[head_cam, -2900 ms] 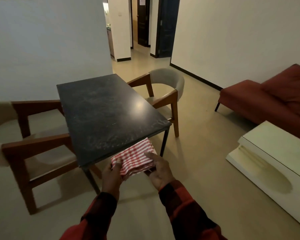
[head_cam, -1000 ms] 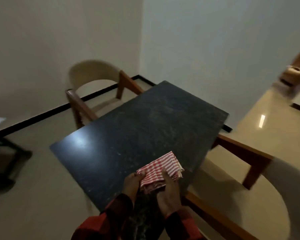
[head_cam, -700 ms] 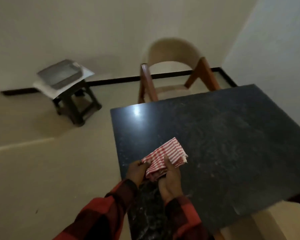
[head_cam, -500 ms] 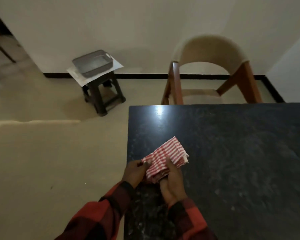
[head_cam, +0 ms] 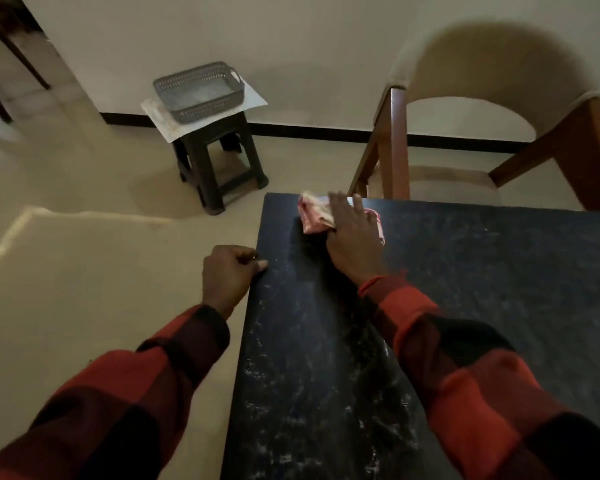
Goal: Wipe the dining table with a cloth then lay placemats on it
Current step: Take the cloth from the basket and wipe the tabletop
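I see R hand [head_cam: 352,237] flat, fingers straight, pressing bunched red-white striped cloth [head_cam: 314,216] at far-left corner of dark speckled stone tabletop [head_cam: 465,306]. L hand [head_cam: 229,275] loosely curled, holds nothing, thumb touching left edge. No legible writing.
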